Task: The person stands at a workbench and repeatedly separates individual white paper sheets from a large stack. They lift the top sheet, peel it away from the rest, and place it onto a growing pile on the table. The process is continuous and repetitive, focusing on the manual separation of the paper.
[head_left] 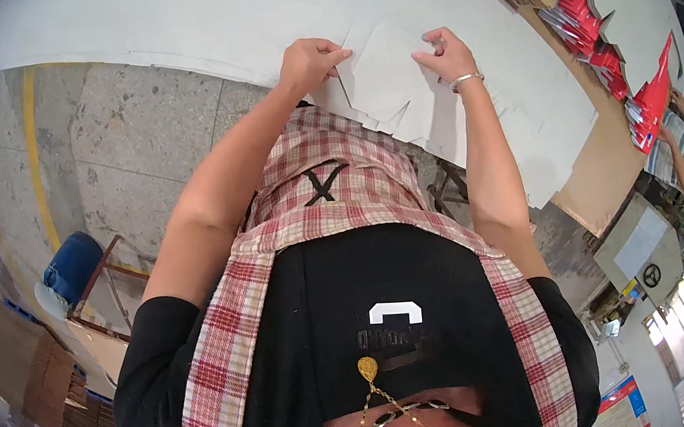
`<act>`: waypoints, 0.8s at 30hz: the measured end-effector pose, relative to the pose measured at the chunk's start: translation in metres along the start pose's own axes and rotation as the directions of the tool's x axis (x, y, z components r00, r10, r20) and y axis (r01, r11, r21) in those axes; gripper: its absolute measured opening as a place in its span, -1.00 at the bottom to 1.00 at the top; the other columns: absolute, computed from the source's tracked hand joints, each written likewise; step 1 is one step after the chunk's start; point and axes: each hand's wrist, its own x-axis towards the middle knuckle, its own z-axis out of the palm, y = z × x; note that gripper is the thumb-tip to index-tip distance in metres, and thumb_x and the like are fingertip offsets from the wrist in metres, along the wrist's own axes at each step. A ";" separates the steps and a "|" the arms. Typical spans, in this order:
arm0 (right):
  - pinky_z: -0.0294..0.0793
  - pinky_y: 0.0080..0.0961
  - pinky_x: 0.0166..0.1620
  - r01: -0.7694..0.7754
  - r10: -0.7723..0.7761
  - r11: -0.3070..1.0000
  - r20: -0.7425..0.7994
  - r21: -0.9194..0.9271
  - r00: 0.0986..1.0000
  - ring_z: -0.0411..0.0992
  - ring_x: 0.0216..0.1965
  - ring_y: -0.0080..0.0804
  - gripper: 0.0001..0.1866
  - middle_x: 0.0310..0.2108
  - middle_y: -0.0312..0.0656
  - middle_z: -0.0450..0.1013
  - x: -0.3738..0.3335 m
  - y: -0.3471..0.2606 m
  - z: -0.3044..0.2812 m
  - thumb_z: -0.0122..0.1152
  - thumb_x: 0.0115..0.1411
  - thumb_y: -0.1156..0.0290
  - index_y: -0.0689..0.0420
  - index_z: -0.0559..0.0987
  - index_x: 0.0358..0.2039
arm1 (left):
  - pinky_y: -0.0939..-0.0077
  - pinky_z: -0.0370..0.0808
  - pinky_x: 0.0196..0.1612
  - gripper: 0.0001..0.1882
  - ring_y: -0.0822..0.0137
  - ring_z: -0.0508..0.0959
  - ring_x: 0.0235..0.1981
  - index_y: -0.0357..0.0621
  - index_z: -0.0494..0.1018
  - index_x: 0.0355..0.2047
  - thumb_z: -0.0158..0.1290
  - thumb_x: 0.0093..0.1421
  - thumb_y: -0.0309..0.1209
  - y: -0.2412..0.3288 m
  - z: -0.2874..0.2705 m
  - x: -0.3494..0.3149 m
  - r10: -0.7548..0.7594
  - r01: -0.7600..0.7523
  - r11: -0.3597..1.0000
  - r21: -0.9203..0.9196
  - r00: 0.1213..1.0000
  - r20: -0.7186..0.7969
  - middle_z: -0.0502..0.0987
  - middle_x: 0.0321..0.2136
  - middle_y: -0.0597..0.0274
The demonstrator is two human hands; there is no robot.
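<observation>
white sheet beneath both hands

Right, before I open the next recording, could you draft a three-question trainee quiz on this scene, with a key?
1. True or false: the right hand has a bracelet at its wrist.
2. Multiple choice: which is nearest to the left hand?
A. The blue drum
B. The white sheets
C. The striped shirt
3. Short answer: on which side, the wearer's left or right, do the jagged red pieces lie?

Key: 1. True. 2. B. 3. Right.
</observation>
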 end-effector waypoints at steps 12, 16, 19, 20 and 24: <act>0.46 -0.52 -0.33 -0.090 0.093 0.989 -0.013 0.115 0.996 0.44 -0.48 -0.46 -0.61 -0.52 -0.28 0.51 0.026 0.008 0.019 0.52 -0.26 0.16 0.14 0.60 -0.48 | 0.40 0.43 -0.10 -0.50 0.18 0.38 -0.10 -0.18 0.32 0.06 0.08 0.10 -0.34 -0.010 -0.007 -0.054 0.537 -0.370 0.558 0.743 0.843 0.016 0.33 -0.04 0.20; 0.43 -0.62 -0.38 -0.169 0.169 0.981 0.008 0.099 0.986 0.41 -0.51 -0.58 -0.69 -0.54 -0.32 0.49 0.023 -0.007 0.022 0.51 -0.20 0.27 0.16 0.58 -0.52 | 0.45 0.34 0.00 -0.51 0.21 0.33 -0.08 -0.27 0.31 0.03 0.05 0.08 -0.37 -0.022 -0.011 -0.056 0.602 -0.427 0.422 0.800 0.792 0.105 0.29 -0.04 0.19; 0.44 -0.59 -0.37 -0.172 0.173 0.979 -0.002 0.110 0.985 0.43 -0.51 -0.55 -0.66 -0.53 -0.30 0.51 0.027 -0.002 0.028 0.52 -0.23 0.23 0.15 0.59 -0.51 | 0.38 0.34 0.03 -0.49 0.14 0.32 -0.06 -0.32 0.29 0.06 0.05 0.09 -0.38 -0.021 -0.011 -0.055 0.561 -0.430 0.442 0.787 0.817 0.132 0.28 0.02 0.13; 0.46 -0.55 -0.36 -0.163 0.165 0.979 -0.004 0.125 0.986 0.45 -0.50 -0.51 -0.62 -0.53 -0.27 0.53 0.026 -0.004 0.031 0.53 -0.27 0.19 0.14 0.61 -0.49 | 0.38 0.34 0.02 -0.49 0.14 0.32 -0.06 -0.32 0.29 0.06 0.05 0.09 -0.38 -0.022 -0.012 -0.056 0.571 -0.431 0.428 0.794 0.811 0.132 0.28 0.03 0.13; 0.46 -0.55 -0.36 -0.165 0.167 0.984 -0.024 0.072 0.986 0.44 -0.51 -0.51 -0.63 -0.54 -0.27 0.52 0.026 -0.011 0.027 0.53 -0.26 0.19 0.14 0.59 -0.52 | 0.38 0.35 0.02 -0.49 0.13 0.34 -0.07 -0.28 0.30 0.06 0.05 0.09 -0.39 -0.020 -0.012 -0.057 0.564 -0.425 0.436 0.793 0.816 0.127 0.28 0.04 0.13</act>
